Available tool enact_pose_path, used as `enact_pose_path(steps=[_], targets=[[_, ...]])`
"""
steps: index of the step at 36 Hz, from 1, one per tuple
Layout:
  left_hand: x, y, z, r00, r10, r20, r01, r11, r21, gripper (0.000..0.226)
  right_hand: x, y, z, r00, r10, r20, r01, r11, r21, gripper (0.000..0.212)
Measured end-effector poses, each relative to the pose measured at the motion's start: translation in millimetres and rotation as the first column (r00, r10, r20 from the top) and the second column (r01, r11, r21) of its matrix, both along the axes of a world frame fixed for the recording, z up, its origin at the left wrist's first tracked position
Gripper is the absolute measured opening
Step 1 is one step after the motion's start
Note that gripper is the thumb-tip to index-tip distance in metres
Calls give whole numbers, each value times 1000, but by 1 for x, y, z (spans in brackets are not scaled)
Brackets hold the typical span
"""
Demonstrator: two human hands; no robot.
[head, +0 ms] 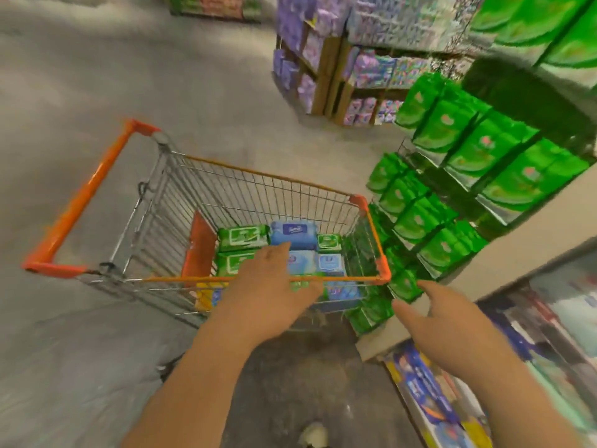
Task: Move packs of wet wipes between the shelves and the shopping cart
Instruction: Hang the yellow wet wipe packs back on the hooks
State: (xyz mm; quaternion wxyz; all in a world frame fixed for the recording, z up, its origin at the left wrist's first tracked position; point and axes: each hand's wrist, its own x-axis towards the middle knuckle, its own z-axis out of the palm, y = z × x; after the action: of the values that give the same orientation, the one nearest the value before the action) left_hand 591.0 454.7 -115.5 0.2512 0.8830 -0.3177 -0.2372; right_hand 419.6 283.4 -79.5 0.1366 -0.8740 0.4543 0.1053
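A store aisle with a worn grey concrete floor (80,92), mottled and darker underfoot. Wooden display stands (326,82) in the distance carry purple and pastel packages (371,69), with another low display (213,6) at the far edge. At right, a pale shelf edge (517,240) runs diagonally above lower shelving of blue and yellow goods (426,392).

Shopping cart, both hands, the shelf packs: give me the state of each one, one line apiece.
Shopping cart: upright beside the shelf, partly loaded.
Green packs in cart: lying flat.
Blue packs in cart: lying flat, next to the green ones.
Green shelf packs: standing in rows.
Left hand: open, empty, reaching over the cart rim.
Right hand: open, empty, fingers near the lowest green packs.
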Motion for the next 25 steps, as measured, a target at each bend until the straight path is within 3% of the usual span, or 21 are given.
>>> enact_pose_path(steps=[7,11,16,22,25], targets=[[53,-21,-14,996,77,-38,-77,997,-8,74,66,-43,-31,997,80,17,-81,995,62,70],[95,-49,-33,989,145,-22,-143,986,91,90,108,-79,-51,993,109,42,-114,982,151,74],[135,-90,-49,980,192,-44,-183,972,147,88,154,-122,-67,985,164,53,-172,963,209,52],[178,-151,-66,974,213,-76,-195,963,187,86,213,-181,-98,971,238,26,-235,925,298,72],[192,-168,-73,966,241,-91,-221,957,190,83,240,-197,-106,955,296,-1,-280,904,322,71]])
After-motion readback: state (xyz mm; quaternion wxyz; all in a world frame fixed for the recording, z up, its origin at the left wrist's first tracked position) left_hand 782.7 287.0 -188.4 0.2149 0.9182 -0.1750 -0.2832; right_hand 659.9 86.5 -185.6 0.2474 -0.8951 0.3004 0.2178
